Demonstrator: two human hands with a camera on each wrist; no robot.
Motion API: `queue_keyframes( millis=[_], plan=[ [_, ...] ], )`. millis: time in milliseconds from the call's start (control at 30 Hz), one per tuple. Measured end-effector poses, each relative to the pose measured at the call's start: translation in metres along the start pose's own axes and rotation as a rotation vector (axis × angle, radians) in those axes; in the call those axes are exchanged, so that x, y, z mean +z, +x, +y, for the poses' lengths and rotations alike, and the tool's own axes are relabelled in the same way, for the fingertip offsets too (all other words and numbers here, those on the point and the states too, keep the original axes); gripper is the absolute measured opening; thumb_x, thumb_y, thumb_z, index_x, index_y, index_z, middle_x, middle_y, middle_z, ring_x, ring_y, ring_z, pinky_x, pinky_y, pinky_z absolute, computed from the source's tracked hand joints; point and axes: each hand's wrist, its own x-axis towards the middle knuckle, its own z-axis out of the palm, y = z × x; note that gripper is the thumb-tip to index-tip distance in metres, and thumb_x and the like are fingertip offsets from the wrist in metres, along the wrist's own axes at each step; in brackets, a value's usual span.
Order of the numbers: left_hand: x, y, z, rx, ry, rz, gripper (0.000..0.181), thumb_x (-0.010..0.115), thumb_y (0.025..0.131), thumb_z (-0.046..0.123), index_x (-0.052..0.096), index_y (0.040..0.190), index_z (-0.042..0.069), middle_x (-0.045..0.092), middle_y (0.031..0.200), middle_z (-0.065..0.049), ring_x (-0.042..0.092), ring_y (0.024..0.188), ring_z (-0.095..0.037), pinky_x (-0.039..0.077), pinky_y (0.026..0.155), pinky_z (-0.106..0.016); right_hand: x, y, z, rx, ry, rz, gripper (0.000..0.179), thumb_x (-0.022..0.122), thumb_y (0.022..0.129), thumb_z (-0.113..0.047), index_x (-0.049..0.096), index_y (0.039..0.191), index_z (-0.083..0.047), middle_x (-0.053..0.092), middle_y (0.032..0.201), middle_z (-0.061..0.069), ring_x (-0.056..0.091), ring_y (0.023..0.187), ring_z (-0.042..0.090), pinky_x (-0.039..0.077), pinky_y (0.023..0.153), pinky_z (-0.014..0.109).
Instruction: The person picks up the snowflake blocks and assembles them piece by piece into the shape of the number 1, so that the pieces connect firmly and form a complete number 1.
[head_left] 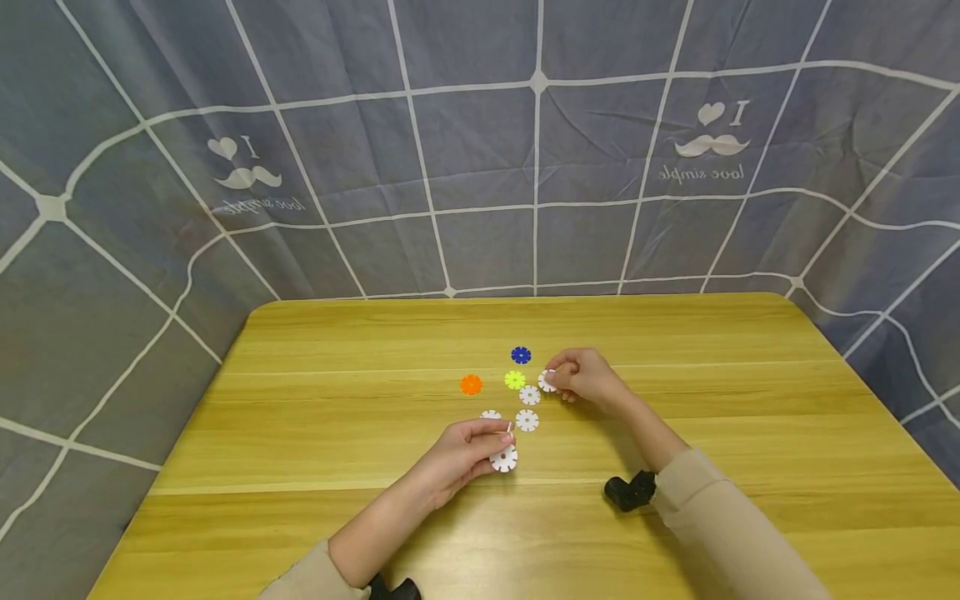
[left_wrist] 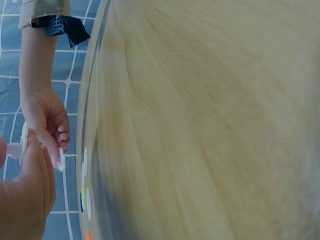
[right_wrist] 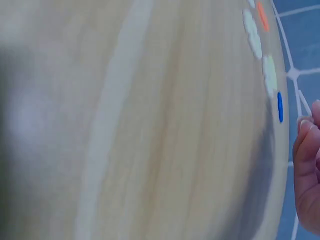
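Observation:
In the head view my left hand (head_left: 459, 454) holds white notched discs: one disc (head_left: 503, 459) faces up, and a second white piece (head_left: 510, 427) stands edge-on at the thumb. My right hand (head_left: 591, 377) pinches another white notched disc (head_left: 548, 381) between thumb and fingertips. The left wrist view shows this right-hand disc (left_wrist: 62, 160) raised off the tabletop. Flat on the table between the hands lie white discs (head_left: 527, 420), one of them (head_left: 491, 414) partly hidden behind my left hand. A yellow-green disc (head_left: 515, 380) and a blue disc (head_left: 521, 355) lie beyond them.
An orange disc (head_left: 471, 384) lies to the left of the yellow-green one. The wooden table (head_left: 315, 433) ends at a grey gridded curtain (head_left: 480, 167) along its back and sides. Black devices (head_left: 630, 492) are strapped at both wrists, beside the beige sleeves.

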Motion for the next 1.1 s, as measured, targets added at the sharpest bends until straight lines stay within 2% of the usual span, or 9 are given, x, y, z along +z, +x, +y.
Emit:
queue_keyframes(
  millis=[167, 333, 633, 800, 967, 1100],
  plan=[
    [0.000, 0.001, 0.000, 0.008, 0.005, 0.003, 0.043, 0.057, 0.092, 0.006, 0.044, 0.128, -0.014, 0.060, 0.106, -0.011, 0.059, 0.083, -0.008, 0.052, 0.078, -0.024, 0.005, -0.012, -0.012, -0.092, 0.028, -0.086, 0.018, 0.062, 0.088, -0.004, 0.058, 0.102, 0.006, 0.053, 0.061, 0.004, 0.052, 0.052, 0.013, 0.046, 0.049, 0.023],
    [0.000, 0.001, 0.001, 0.011, 0.006, 0.002, 0.043, 0.057, 0.092, 0.006, 0.044, 0.128, -0.014, 0.062, 0.106, -0.013, 0.060, 0.083, -0.009, 0.052, 0.079, -0.025, 0.011, -0.024, -0.020, -0.193, 0.067, -0.156, 0.012, 0.059, 0.090, -0.003, 0.057, 0.099, 0.004, 0.058, 0.064, 0.008, 0.053, 0.052, 0.012, 0.047, 0.049, 0.022],
    [0.000, 0.000, 0.002, -0.001, 0.007, 0.012, 0.044, 0.057, 0.092, 0.006, 0.044, 0.129, -0.014, 0.063, 0.101, -0.009, 0.060, 0.083, -0.009, 0.052, 0.079, -0.025, 0.023, -0.038, -0.027, -0.195, 0.105, -0.203, 0.017, 0.058, 0.089, 0.000, 0.055, 0.104, 0.008, 0.058, 0.068, 0.017, 0.053, 0.056, 0.015, 0.049, 0.051, 0.024],
    [0.001, 0.000, 0.002, 0.004, 0.006, 0.005, 0.045, 0.056, 0.092, 0.007, 0.042, 0.129, -0.015, 0.061, 0.109, -0.015, 0.060, 0.086, -0.009, 0.052, 0.081, -0.025, 0.025, -0.044, -0.032, -0.215, 0.133, -0.222, 0.017, 0.058, 0.089, 0.001, 0.056, 0.103, 0.009, 0.057, 0.069, 0.021, 0.052, 0.055, 0.013, 0.047, 0.051, 0.022],
    [0.002, 0.000, 0.002, 0.007, 0.000, -0.005, 0.045, 0.056, 0.092, 0.006, 0.041, 0.129, -0.016, 0.059, 0.114, -0.019, 0.060, 0.089, -0.010, 0.051, 0.082, -0.025, 0.025, -0.046, -0.035, -0.222, 0.123, -0.231, 0.016, 0.058, 0.089, -0.001, 0.057, 0.102, 0.007, 0.058, 0.068, 0.018, 0.052, 0.056, 0.014, 0.048, 0.052, 0.025],
    [0.002, 0.000, 0.002, 0.009, -0.003, -0.007, 0.044, 0.055, 0.092, 0.005, 0.041, 0.128, -0.016, 0.060, 0.113, -0.018, 0.061, 0.090, -0.011, 0.051, 0.082, -0.026, 0.026, -0.047, -0.035, -0.221, 0.118, -0.243, 0.015, 0.059, 0.089, -0.001, 0.058, 0.102, 0.006, 0.058, 0.068, 0.017, 0.052, 0.057, 0.015, 0.048, 0.053, 0.025]
  ],
)
